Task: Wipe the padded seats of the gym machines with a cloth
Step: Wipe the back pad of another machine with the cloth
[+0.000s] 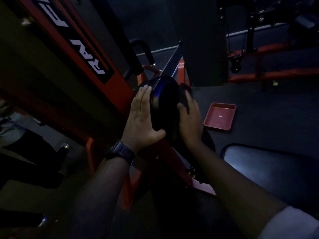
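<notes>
The room is very dark. In the middle is a round black pad on a gym machine. It is the thing being cleaned.

The left hand lies flat on the left side of the round black pad. Its fingers are straight and close together, and the thumb sticks out wide under the pad. It holds nothing. A dark watch is on that wrist, below the pad.

The right hand is on the right side of the round black pad. It holds a dark cloth and presses it on the pad. The fingers bend over the cloth. The cloth is as dark as the pad, so its edges are hard to see.

An orange frame with white letters runs up to the left of the pad, and touches the pad's left side. A tall dark back rest stands just above and to the right of the pad.

A red tray lies on the dark floor to the right of the pad, near the right hand but not touching it. A big black seat is down and to the right of the pad, with a bit of light shining on it. A white sleeve shows far below the pad, on the right arm.
</notes>
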`<action>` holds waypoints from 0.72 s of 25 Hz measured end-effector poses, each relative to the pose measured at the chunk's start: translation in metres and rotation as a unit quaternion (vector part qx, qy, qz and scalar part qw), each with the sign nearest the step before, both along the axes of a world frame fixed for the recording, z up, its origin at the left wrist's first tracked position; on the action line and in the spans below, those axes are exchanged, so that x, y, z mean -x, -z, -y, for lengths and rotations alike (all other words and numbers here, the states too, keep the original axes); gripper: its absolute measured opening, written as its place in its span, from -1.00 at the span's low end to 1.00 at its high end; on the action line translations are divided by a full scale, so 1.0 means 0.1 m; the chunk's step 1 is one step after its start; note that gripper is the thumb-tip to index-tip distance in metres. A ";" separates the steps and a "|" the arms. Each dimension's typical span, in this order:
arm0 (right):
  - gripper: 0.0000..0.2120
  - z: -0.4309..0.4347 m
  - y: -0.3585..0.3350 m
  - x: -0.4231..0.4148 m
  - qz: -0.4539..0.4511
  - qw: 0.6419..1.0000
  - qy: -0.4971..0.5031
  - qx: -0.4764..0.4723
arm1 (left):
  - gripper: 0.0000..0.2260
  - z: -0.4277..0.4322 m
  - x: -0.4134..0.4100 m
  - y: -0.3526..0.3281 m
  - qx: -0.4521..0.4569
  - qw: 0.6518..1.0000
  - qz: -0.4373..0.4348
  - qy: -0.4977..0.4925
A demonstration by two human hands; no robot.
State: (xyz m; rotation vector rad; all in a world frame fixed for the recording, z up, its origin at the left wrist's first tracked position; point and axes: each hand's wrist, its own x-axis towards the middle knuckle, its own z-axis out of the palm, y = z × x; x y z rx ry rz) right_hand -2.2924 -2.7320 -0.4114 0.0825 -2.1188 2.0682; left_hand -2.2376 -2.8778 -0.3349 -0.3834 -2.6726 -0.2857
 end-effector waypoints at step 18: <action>-0.49 0.06 0.30 -0.35 0.193 0.976 0.095 0.034 | 0.01 0.01 0.02 0.10 -0.020 0.999 -0.036 0.021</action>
